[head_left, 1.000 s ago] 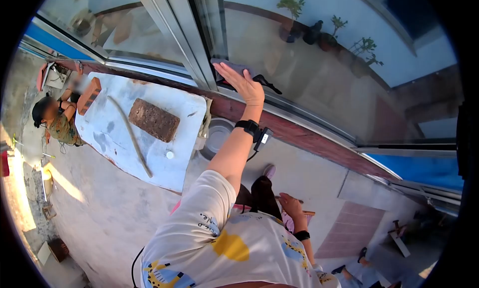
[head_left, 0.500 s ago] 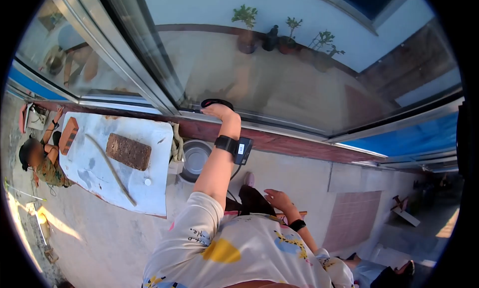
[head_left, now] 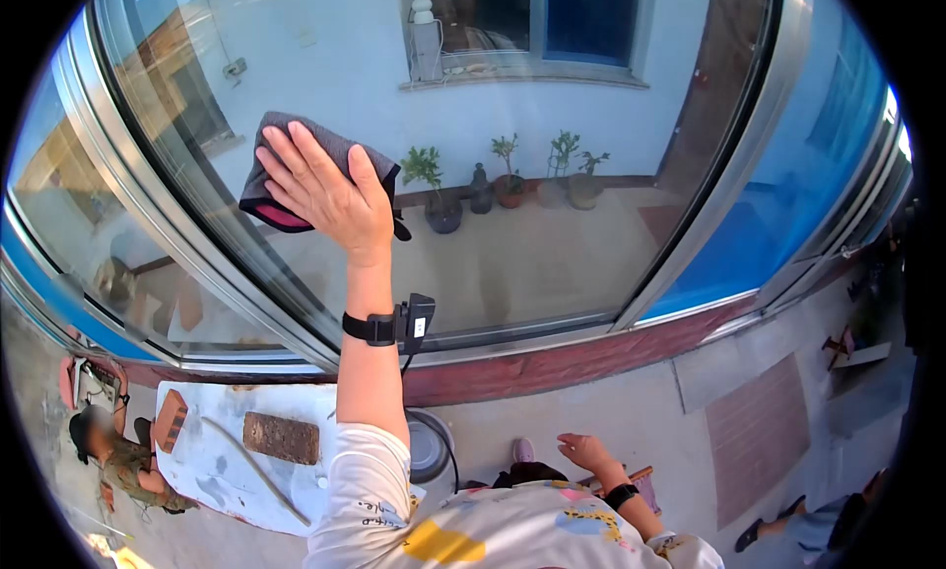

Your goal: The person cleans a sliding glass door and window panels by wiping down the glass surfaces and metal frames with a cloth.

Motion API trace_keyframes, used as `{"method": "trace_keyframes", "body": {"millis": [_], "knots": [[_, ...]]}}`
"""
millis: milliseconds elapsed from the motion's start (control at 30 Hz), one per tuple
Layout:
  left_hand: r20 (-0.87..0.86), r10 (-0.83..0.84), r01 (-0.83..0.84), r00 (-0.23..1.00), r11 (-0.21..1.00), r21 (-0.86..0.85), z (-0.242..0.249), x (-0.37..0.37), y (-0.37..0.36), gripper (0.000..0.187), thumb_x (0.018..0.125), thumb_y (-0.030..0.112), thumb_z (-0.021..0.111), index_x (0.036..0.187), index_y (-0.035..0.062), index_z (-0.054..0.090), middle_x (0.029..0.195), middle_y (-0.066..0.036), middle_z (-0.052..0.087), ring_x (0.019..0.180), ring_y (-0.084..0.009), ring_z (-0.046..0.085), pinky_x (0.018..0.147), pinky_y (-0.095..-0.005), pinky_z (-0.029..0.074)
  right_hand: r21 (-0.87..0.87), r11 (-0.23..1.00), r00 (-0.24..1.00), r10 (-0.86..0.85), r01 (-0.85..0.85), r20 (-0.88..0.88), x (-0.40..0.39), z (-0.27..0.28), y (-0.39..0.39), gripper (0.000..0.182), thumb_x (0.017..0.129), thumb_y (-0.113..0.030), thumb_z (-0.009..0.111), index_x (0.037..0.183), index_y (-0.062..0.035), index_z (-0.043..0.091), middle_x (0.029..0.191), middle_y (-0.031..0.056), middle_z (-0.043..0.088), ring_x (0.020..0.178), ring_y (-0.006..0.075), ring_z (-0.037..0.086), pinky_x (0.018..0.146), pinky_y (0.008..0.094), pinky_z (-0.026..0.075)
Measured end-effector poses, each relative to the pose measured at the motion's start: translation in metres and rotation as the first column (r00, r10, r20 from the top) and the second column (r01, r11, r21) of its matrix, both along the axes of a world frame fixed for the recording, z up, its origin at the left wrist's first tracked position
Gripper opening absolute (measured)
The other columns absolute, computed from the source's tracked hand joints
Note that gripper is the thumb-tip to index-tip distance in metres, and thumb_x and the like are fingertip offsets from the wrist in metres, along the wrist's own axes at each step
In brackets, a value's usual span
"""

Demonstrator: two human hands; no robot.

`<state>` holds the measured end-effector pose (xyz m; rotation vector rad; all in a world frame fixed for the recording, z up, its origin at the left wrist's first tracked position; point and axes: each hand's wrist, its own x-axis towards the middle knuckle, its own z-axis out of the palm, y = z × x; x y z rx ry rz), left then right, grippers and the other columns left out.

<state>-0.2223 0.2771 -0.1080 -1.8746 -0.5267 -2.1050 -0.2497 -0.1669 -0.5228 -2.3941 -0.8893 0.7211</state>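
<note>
My left hand lies flat with fingers stretched over a grey cloth that has a black edge and a pink part showing, and holds it pressed against the large window pane. A strap with a small black box sits on my left wrist, and a cable runs down from it. Low by my side, my right hand hangs apart from everything, its fingers loosely bent and nothing visible in them. A dark band circles the right wrist.
Below left, a white-topped table carries a dark brick, a red brick and a bent hose-like strip. A metal basin stands beside it. One person sits at far left; another person's legs show lower right.
My left hand has gone from the window's bottom edge up and left across the glass with the cloth. The view has tilted upward. My right hand stays low at my side.
</note>
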Motion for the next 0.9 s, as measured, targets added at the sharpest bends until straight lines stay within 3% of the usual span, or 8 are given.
{"method": "trace_keyframes", "body": {"millis": [100, 167, 300, 567, 667, 733, 833, 900], "knots": [[-0.104, -0.017, 0.041, 0.994, 0.973, 0.228, 0.075, 0.022, -0.025, 0.058, 0.095, 0.039, 0.048, 0.144, 0.0117, 0.038, 0.153, -0.009, 0.031, 0.138, -0.0360, 0.030, 0.107, -0.0552, 0.024, -0.059, 0.998, 0.999, -0.033, 0.031, -0.041, -0.009, -0.016, -0.011, 0.034, 0.086, -0.036, 0.057, 0.112, -0.0155, 0.067, 0.100, 0.0160, 0.068, 0.093, 0.0349, 0.064, 0.085, 0.0420, 0.052], [-0.218, -0.051, 0.119, 0.975, 0.942, 0.314, 0.086, 0.044, -0.059, 0.060, 0.091, 0.039, 0.054, 0.142, 0.0116, 0.041, 0.152, -0.007, 0.033, 0.138, -0.0329, 0.030, 0.107, -0.0545, 0.025, -0.046, 0.999, 0.999, -0.017, 0.014, -0.052, -0.013, -0.025, -0.009, 0.035, 0.086, -0.037, 0.057, 0.113, -0.0163, 0.067, 0.101, 0.0159, 0.068, 0.095, 0.0350, 0.064, 0.085, 0.0423, 0.051], [-0.587, -0.084, 0.389, 0.805, 0.822, 0.416, 0.022, 0.091, -0.126, 0.063, 0.087, 0.043, 0.055, 0.141, 0.0130, 0.042, 0.152, -0.005, 0.030, 0.142, -0.0272, 0.022, 0.112, -0.0504, 0.020, -0.096, 0.995, 0.999, 0.013, -0.016, -0.031, -0.005, -0.023, 0.019, 0.036, 0.087, -0.039, 0.056, 0.115, -0.0182, 0.066, 0.105, 0.0148, 0.067, 0.097, 0.0351, 0.064, 0.086, 0.0428, 0.051], [-0.773, 0.259, 0.525, 0.579, 0.607, 0.597, -0.116, 0.059, -0.078, 0.068, 0.093, 0.043, 0.046, 0.148, 0.0088, 0.027, 0.158, -0.006, 0.015, 0.146, -0.0233, 0.012, 0.116, -0.0415, 0.015, -0.087, 0.990, 0.993, 0.105, -0.110, -0.059, -0.017, -0.017, 0.042, 0.039, 0.085, -0.042, 0.059, 0.116, -0.0197, 0.065, 0.104, 0.0111, 0.069, 0.097, 0.0318, 0.065, 0.085, 0.0418, 0.052], [-0.818, 0.234, 0.557, 0.525, 0.633, 0.538, -0.093, 0.003, -0.015, 0.068, 0.092, 0.043, 0.046, 0.149, 0.0102, 0.026, 0.158, -0.004, 0.016, 0.146, -0.0209, 0.013, 0.115, -0.0418, 0.017, -0.138, 0.984, 0.987, 0.092, -0.109, -0.128, -0.021, -0.033, 0.034, 0.042, 0.084, -0.047, 0.059, 0.116, -0.0210, 0.065, 0.106, 0.0113, 0.068, 0.099, 0.0315, 0.064, 0.088, 0.0412, 0.051], [-0.793, 0.226, 0.482, 0.565, 0.690, 0.540, -0.052, -0.036, 0.018, 0.069, 0.090, 0.046, 0.050, 0.148, 0.0155, 0.030, 0.157, 0.001, 0.022, 0.142, -0.0177, 0.025, 0.105, -0.0391, 0.028, -0.158, 0.975, 0.982, 0.134, -0.155, -0.135, -0.016, -0.047, 0.035, 0.043, 0.084, -0.048, 0.058, 0.117, -0.0216, 0.065, 0.107, 0.0117, 0.068, 0.101, 0.0315, 0.063, 0.089, 0.0411, 0.050], [-0.717, 0.116, 0.291, 0.688, 0.861, 0.418, 0.016, -0.080, 0.060, 0.065, 0.088, 0.048, 0.052, 0.145, 0.0206, 0.037, 0.151, 0.000, 0.035, 0.140, -0.0213, 0.030, 0.112, -0.0504, 0.017, -0.195, 0.958, 0.972, 0.183, -0.211, -0.149, -0.006, -0.100, 0.040, 0.045, 0.084, -0.051, 0.055, 0.117, -0.0213, 0.065, 0.110, 0.0121, 0.067, 0.105, 0.0317, 0.062, 0.092, 0.0413, 0.049], [-0.553, 0.102, 0.130, 0.827, 0.922, 0.365, 0.060, -0.097, 0.084, 0.068, 0.088, 0.049, 0.053, 0.146, 0.0180, 0.035, 0.152, -0.006, 0.031, 0.140, -0.0297, 0.027, 0.111, -0.0542, 0.017, -0.133, 0.953, 0.960, 0.261, -0.273, -0.100, 0.000, -0.113, 0.050, 0.045, 0.085, -0.050, 0.054, 0.117, -0.0205, 0.065, 0.111, 0.0115, 0.067, 0.105, 0.0318, 0.062, 0.092, 0.0409, 0.048]]}}
